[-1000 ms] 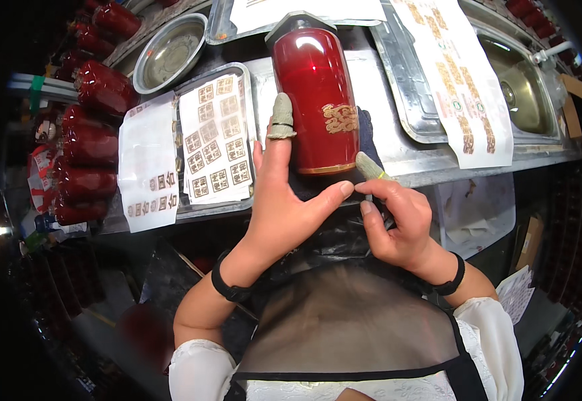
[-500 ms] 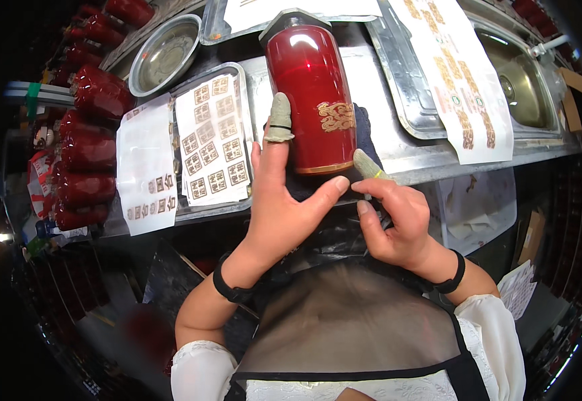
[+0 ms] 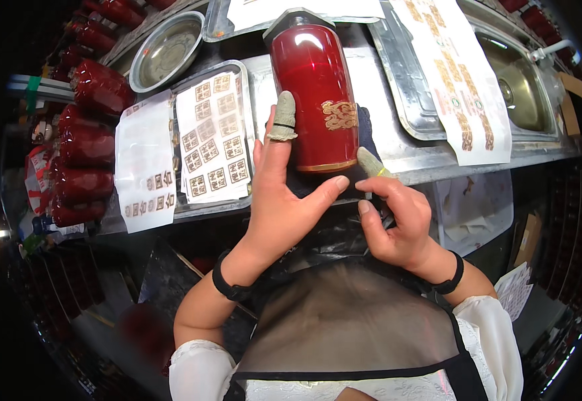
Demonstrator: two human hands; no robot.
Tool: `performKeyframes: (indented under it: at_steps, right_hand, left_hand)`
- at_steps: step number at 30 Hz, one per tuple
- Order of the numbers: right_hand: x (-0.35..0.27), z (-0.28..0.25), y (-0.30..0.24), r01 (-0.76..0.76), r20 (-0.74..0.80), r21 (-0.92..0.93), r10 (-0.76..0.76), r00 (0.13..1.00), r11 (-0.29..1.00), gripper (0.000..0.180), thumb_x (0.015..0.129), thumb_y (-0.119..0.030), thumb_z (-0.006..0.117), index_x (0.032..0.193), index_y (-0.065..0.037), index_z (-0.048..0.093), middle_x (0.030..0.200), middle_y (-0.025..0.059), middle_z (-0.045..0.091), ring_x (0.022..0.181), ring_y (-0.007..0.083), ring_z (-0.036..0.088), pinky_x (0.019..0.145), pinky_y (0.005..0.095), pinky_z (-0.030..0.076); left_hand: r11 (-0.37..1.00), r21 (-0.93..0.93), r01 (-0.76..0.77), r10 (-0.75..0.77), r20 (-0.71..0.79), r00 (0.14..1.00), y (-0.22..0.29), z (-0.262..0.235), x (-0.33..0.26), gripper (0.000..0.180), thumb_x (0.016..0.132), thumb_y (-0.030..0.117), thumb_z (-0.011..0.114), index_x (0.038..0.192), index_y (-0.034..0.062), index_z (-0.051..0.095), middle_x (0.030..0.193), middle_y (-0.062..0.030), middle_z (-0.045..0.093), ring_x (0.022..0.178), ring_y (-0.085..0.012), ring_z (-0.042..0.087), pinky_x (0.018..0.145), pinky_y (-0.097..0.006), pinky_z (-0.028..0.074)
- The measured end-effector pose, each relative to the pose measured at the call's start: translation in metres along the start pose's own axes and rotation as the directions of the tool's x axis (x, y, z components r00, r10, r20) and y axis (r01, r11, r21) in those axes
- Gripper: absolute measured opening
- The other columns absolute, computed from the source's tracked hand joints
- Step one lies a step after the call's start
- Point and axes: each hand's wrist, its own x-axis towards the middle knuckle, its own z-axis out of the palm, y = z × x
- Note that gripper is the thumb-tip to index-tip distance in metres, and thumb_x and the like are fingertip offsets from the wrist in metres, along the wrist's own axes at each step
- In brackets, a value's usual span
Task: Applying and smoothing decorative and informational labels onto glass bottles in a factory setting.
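A glossy dark red bottle (image 3: 314, 87) lies on the bench with its base toward me. On its lower right side is a gold scroll-like motif (image 3: 339, 115), and a gold line runs round the base. My left hand (image 3: 283, 194) is spread open along the bottle's left side; its index finger, in a grey cloth finger cover (image 3: 283, 115), rests against the red wall. My right hand (image 3: 401, 217) is near the base, thumb and index finger apart. One of its fingers wears another grey cover (image 3: 369, 161) and reaches the bottle's lower right edge. Dark cloth (image 3: 366, 130) shows beneath the bottle.
Sheets of brown square prints (image 3: 210, 144) lie on a metal tray at left, beside a paler sheet (image 3: 145, 157). A metal bowl (image 3: 164, 57) stands behind them. Several red vessels (image 3: 85, 144) line the far left. At right are a long gold-patterned sheet (image 3: 458, 87) and a sink (image 3: 528, 87).
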Motion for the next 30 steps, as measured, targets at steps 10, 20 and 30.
performKeyframes:
  at_steps: [10,20,30]
  right_hand:
    - [0.004,0.008,-0.008,0.145,0.138,-0.127,-0.128,0.982,0.981,0.032,0.072,0.003,0.069,0.104,-0.005,0.068,0.077,0.0073,0.066,0.056,0.0227,0.061,0.052,0.0345,0.045]
    - [-0.011,0.007,0.0,-0.088,0.053,-0.013,0.088,0.995,0.996,0.026,0.077,0.001,0.067,0.103,0.003,0.065,0.088,0.0155,0.069,0.063,0.0287,0.067,0.058,0.0352,0.052]
    - [-0.005,0.01,-0.002,0.149,0.039,-0.1,-0.146,0.989,0.984,0.032,0.073,0.002,0.069,0.104,-0.002,0.068,0.066,0.0043,0.06,0.051,0.0197,0.058,0.048,0.0326,0.042]
  left_hand:
    - [0.872,0.39,-0.295,0.327,-0.015,0.945,-0.007,-0.015,0.006,0.081,0.077,0.007,0.08,0.149,0.002,0.044,0.156,-0.0204,0.04,0.147,-0.0315,0.035,0.121,-0.047,0.019]
    - [0.855,0.391,-0.339,0.384,-0.04,0.922,-0.01,-0.014,0.009,0.079,0.074,0.013,0.083,0.145,0.0031,0.05,0.15,-0.0217,0.047,0.144,-0.0346,0.04,0.119,-0.053,0.017]
    - [0.922,0.233,-0.31,0.335,-0.075,0.939,-0.01,-0.011,0.007,0.059,0.091,0.023,0.07,0.143,0.0016,0.052,0.148,-0.0243,0.049,0.143,-0.036,0.041,0.117,-0.06,0.017]
